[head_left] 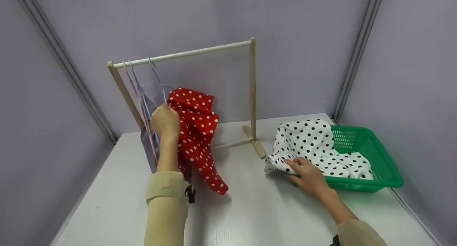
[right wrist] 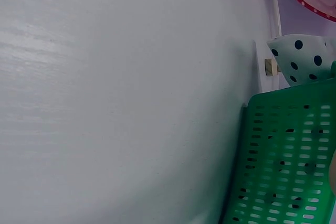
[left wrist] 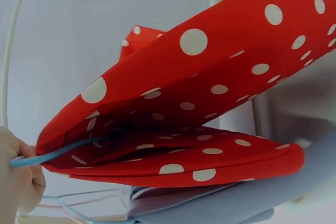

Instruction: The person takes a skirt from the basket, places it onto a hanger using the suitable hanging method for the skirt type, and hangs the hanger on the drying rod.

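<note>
My left hand (head_left: 165, 121) grips a light blue clothes hanger (left wrist: 58, 155) at the neck of a red garment with white dots (head_left: 196, 124). The garment hangs below and to the right of that hand, its opening gaping in the left wrist view. At the right, my right hand (head_left: 309, 176) lies with loosely bent fingers on a white cloth with black dots (head_left: 307, 139), over the near left rim of a green basket (head_left: 387, 167). The cloth fills much of the basket, and one corner droops over the side. Only a sliver of this hand shows in the right wrist view.
A wooden clothes rack (head_left: 252, 89) with a pale top rail (head_left: 192, 52) stands at the back. More hangers, one of them pink (head_left: 132, 78), and a grey-blue garment (head_left: 148, 153) hang at its left end. Grey panels (head_left: 296, 53) enclose the white table (head_left: 242, 203).
</note>
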A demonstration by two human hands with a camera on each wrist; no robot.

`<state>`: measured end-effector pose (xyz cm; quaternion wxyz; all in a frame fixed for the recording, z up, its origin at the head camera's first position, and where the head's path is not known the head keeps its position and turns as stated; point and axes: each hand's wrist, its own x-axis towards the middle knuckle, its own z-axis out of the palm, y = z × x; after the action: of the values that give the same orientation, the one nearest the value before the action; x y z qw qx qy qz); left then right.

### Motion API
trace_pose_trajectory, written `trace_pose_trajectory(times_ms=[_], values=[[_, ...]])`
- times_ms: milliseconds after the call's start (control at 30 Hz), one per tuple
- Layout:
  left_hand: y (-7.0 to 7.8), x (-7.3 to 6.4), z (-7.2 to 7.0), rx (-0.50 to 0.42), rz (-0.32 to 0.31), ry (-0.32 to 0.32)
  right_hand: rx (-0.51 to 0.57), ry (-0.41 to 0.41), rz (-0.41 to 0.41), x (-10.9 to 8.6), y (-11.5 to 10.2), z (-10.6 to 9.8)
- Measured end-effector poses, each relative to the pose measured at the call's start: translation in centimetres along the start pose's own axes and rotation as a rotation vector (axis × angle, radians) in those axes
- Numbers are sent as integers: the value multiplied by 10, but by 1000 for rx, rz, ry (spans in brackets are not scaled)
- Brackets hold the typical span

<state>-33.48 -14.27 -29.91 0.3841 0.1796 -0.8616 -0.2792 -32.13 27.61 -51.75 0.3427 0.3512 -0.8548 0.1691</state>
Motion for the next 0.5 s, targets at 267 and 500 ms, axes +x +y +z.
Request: trace_pose_trajectory(times_ms=[267,500], values=[[-5,1,-11,59,-36,-124,3,14,-12,2,-1,0],[-5,-9,-17,91,-73,-223,11,2,17,3,-4,-2]])
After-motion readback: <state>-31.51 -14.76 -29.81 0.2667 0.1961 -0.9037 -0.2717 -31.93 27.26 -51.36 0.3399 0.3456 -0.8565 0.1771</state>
